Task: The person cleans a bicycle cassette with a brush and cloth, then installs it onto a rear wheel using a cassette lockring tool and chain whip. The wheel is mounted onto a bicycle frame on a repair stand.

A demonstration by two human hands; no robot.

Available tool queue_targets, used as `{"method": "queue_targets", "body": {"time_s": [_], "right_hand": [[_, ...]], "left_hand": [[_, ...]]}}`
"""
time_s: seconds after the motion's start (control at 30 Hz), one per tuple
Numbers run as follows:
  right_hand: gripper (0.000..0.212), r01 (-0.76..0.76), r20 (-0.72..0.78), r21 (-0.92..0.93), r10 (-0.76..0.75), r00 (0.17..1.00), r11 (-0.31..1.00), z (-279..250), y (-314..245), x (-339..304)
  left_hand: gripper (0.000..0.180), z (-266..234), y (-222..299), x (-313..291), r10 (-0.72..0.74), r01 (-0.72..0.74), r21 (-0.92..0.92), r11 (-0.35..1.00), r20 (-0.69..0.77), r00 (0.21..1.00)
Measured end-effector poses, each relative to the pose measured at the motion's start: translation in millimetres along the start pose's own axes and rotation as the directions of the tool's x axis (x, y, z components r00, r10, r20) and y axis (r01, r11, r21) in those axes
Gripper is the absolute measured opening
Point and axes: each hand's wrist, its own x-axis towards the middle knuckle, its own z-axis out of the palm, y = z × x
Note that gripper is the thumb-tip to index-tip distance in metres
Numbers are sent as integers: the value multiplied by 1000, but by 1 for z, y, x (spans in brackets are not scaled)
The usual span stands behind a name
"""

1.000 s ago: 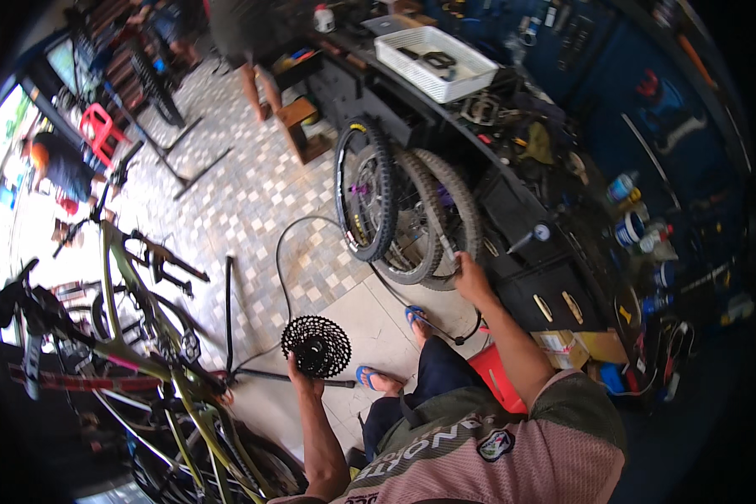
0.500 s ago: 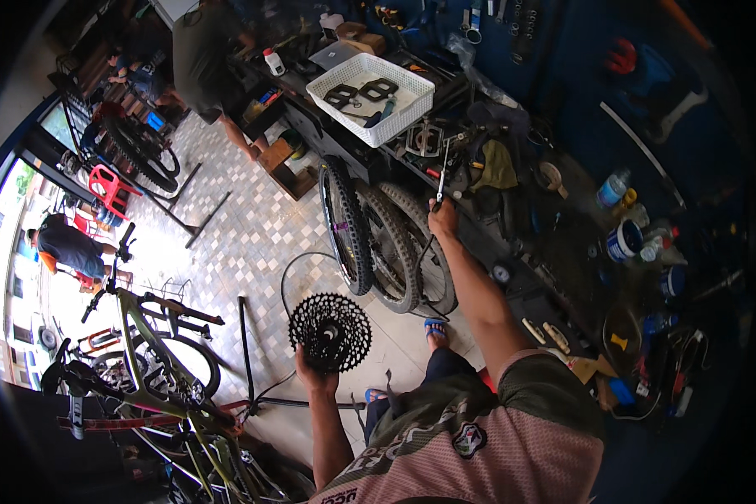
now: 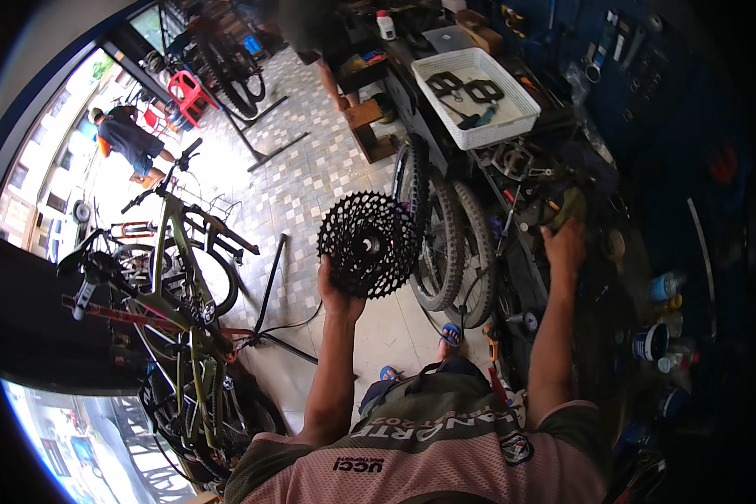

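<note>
A large black bicycle cassette (image 3: 386, 225) stands raised before me, its toothed face in view. My left hand (image 3: 341, 296) grips it by the lower left rim, the fingers partly hidden behind it. Over the cluttered workbench on the right, my right hand (image 3: 565, 245) closes on an olive cloth (image 3: 572, 207). Just left of that hand, a slim silver air blow gun (image 3: 506, 228) with a dark hose is at the bench edge, apart from my fingers.
Several bicycle wheels (image 3: 439, 260) lean against the bench. A white basket (image 3: 512, 126) with pedals stands on it. At left are a green bicycle frame (image 3: 172, 252) and a dark stand leg (image 3: 270, 286). A wooden box (image 3: 365, 139) sits on the tiled floor; other people are beyond.
My right hand has let go of the silver air blow gun and moved to the olive cloth. The cassette has come up higher in my left hand. The view has turned left.
</note>
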Motion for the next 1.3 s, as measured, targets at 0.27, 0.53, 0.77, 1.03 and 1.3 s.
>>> {"method": "queue_targets", "body": {"time_s": [0.27, 0.53, 0.77, 1.03, 1.3], "right_hand": [[36, 257, -468, 115, -176, 866, 959, 0, 59, 32], [35, 338, -231, 936, -554, 800, 98, -82, -153, -170], [34, 896, -443, 435, -888, 121, -95, -8, -310, -407], [37, 801, -408, 597, -877, 255, -45, -10, -349, -522], [24, 416, -142, 909, -909, 392, 37, -19, -287, -493]], "left_hand": [[75, 12, 54, -26, 96, -86, -153, 984, 62, 993], [79, -43, 103, -81, 150, -140, -177, 974, 48, 987], [74, -120, 141, -158, 110, -106, -140, 984, 23, 994], [65, -185, 173, -225, 246, -243, -153, 958, 1, 969], [56, -224, 217, -264, 404, -403, 31, 915, -98, 909]]}}
